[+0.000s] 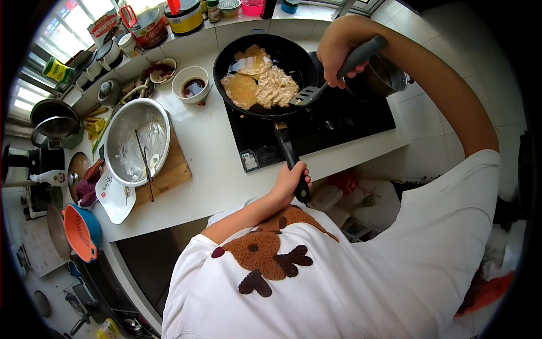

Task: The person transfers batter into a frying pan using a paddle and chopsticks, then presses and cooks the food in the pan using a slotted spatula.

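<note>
My left hand is wrapped round the black handle of a frying pan, which sits on the black stovetop. In my right hand is a slotted spatula, gripped by its dark handle and tilted down into the pan. Its blade touches or lies right at the edge of the food. Several battered, pale golden pieces of food lie in the pan with oil around them. The undersides of the pieces are hidden.
A metal bowl with batter residue and chopsticks stands partly on a wooden board. Nearby are a white bowl of dark sauce and a white dish. A pot occupies the stove's right side.
</note>
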### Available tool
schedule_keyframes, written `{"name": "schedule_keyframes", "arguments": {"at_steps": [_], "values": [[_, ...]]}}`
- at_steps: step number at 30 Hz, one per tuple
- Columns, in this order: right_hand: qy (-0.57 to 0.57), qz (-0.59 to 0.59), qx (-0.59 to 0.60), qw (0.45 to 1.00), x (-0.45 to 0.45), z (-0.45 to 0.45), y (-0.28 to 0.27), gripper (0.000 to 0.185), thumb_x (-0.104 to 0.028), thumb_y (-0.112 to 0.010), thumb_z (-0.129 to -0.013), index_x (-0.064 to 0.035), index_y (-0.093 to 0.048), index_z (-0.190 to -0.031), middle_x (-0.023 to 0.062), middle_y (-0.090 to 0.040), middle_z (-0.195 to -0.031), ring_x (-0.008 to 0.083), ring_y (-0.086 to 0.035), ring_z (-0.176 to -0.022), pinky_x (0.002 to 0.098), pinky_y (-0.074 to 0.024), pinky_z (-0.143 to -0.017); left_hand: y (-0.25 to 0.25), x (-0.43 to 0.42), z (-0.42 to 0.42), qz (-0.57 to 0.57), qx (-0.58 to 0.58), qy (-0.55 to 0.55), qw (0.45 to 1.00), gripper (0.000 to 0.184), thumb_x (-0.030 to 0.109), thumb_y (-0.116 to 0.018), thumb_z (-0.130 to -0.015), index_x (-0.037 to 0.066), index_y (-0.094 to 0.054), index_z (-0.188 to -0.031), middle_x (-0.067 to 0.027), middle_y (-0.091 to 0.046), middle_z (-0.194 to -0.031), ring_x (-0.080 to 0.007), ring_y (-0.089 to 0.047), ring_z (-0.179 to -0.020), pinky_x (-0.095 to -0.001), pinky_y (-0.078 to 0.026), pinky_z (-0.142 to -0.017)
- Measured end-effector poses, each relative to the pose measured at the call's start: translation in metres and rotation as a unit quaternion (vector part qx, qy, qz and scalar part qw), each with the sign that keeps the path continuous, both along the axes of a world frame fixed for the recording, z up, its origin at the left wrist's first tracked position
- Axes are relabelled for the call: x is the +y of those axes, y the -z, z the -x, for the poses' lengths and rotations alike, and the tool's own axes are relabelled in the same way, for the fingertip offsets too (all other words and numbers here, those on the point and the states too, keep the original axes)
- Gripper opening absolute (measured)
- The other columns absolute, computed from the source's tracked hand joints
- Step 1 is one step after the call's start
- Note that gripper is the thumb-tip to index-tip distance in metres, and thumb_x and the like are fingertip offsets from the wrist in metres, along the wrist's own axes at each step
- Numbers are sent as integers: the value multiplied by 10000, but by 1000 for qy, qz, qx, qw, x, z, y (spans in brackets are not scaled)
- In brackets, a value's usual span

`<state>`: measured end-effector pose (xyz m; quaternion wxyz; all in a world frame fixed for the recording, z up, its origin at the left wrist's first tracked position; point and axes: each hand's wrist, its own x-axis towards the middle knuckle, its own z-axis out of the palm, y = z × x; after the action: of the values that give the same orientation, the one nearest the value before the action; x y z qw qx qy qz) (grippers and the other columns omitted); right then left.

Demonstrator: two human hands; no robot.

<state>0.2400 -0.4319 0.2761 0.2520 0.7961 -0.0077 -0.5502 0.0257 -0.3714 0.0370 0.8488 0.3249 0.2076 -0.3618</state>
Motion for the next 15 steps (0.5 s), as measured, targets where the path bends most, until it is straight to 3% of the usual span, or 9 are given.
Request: {"name": "schedule_keyframes", "arguments": {"at_steps": [3, 11, 12, 13, 15], "values": [[-38, -74, -36, 996, -4, 25, -9, 238, -225, -576, -762, 2, -628, -810, 34, -513, -576, 136, -491, -465, 262, -401, -436, 1, 1, 0, 7, -5, -4, 1000, 134, 125, -518, -817, 65, -399, -802, -35, -454, -699, -146, -484, -594, -314, -464, -535], [-56, -41, -180, 981, -26, 53, -39, 228, -248, -559, -764, -27, -614, -773, 63, -593, -637, 172, -568, -491, 294, -490, -487, -3, 6, -1, -29, -8, 1, 1000, 134, 117, -523, -815, 61, -402, -800, -29, -451, -676, -135, -476, -573, -304, -460, -524], [-62, -83, -199, 975, -44, 46, -28, 238, -219, -528, -753, -7, -606, -829, 100, -566, -571, 186, -565, -438, 317, -479, -412, -7, 13, -4, -27, -10, 14, 999, 134, 117, -523, -815, 59, -404, -799, -29, -448, -667, -131, -470, -563, -297, -457, -520], [-63, -83, -199, 975, -57, 43, -17, 238, -219, -528, -753, -7, -606, -829, 100, -566, -571, 186, -565, -438, 317, -479, -412, -9, 23, -6, -26, -12, 27, 999, 134, 117, -524, -815, 57, -406, -798, -29, -445, -657, -128, -464, -553, -290, -453, -515], [-24, -189, -227, 955, -78, 39, 5, 230, -212, -498, -826, 2, -561, -883, 95, -550, -585, 178, -541, -411, 299, -460, -396, -11, 46, -11, -37, 0, 43, 998, 117, 110, -517, -809, 52, -416, -823, -22, -436, -650, -110, -444, -539, -269, -429, -494]]}}
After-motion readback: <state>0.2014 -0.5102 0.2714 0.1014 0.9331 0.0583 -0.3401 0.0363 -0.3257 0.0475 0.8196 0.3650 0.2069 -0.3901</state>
